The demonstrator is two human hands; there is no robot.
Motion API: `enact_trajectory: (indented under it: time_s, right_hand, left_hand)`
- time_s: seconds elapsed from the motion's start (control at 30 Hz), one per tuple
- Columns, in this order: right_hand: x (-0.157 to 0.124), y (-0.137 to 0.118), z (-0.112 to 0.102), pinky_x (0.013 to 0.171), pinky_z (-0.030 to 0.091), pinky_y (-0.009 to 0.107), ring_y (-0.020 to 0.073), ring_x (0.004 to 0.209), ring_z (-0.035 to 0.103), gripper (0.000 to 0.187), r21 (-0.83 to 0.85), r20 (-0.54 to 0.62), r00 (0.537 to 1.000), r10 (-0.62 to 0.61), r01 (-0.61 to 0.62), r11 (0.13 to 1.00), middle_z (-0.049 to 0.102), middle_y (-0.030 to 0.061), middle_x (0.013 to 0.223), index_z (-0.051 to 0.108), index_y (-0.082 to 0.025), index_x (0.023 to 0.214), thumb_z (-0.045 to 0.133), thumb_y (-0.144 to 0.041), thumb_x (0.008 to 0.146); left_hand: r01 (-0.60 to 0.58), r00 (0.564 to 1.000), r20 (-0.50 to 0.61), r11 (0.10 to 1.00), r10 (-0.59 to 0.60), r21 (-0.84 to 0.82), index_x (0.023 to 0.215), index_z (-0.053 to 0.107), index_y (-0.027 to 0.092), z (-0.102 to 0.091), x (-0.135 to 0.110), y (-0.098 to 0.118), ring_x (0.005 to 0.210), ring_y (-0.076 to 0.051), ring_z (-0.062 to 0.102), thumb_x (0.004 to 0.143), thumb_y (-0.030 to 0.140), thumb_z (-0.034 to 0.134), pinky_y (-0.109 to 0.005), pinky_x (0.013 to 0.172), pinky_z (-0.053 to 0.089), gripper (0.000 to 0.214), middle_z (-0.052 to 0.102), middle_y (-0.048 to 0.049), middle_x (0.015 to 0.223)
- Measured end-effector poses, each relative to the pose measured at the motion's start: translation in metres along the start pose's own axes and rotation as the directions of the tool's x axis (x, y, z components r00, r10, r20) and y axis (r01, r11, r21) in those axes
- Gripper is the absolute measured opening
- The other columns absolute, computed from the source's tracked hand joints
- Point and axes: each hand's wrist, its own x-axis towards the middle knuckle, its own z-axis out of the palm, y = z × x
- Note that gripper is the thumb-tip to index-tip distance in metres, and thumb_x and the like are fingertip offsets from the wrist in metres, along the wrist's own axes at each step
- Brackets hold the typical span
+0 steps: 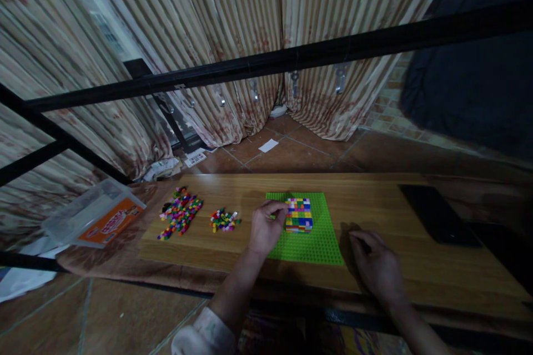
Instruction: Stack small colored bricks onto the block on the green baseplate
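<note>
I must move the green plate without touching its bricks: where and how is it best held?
Probably pinch the plate by its bare right edge, coming from the right: it lies flat, the block stands inward, and the right hand is near.

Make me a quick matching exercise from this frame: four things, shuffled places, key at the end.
Things
1. Left hand
2. Right hand
3. Smaller brick pile
4. Clear plastic box

Places
A. Between the larger brick pile and the green baseplate
B. Off the wooden board, beyond its left end
C. Fingertips at the left edge of the multicoloured brick block
D. Just right of the green baseplate, apart from the multicoloured brick block

Pairs: 1-C, 2-D, 3-A, 4-B
</note>
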Motion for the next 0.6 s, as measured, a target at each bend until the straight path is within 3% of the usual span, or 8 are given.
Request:
enact_trajectory:
  time_s: [0.3, 0.6]
  right_hand:
    - [-0.001, 0.003, 0.001, 0.074, 0.051, 0.032, 0.0208, 0.081, 0.067, 0.035, -0.040, -0.002, 1.000, 0.015, -0.015, 0.999, 0.069, 0.0077, 0.095, 0.067, -0.020, 0.091, 0.044, -0.047, 0.091]
    - [-0.001, 0.001, 0.000, 0.072, 0.050, 0.032, 0.0213, 0.080, 0.067, 0.038, -0.058, 0.006, 1.000, 0.020, -0.020, 0.998, 0.070, 0.0084, 0.096, 0.068, -0.021, 0.091, 0.042, -0.049, 0.091]
  left_hand:
    - [0.246, 0.965, -0.004, 0.915, -0.261, -0.319, 0.070, 0.076, 0.020, 0.007, 0.006, -0.003, 0.070, -0.015, 0.065, 0.068, 0.019, 0.071, -0.027, 0.072, 0.053, 0.005, 0.073, -0.0020, 0.075]
    - [0.267, 0.951, -0.035, 0.875, -0.306, -0.403, 0.068, 0.075, 0.020, 0.011, 0.003, -0.007, 0.069, -0.015, 0.066, 0.065, 0.021, 0.074, -0.028, 0.073, 0.053, 0.003, 0.074, -0.0015, 0.073]
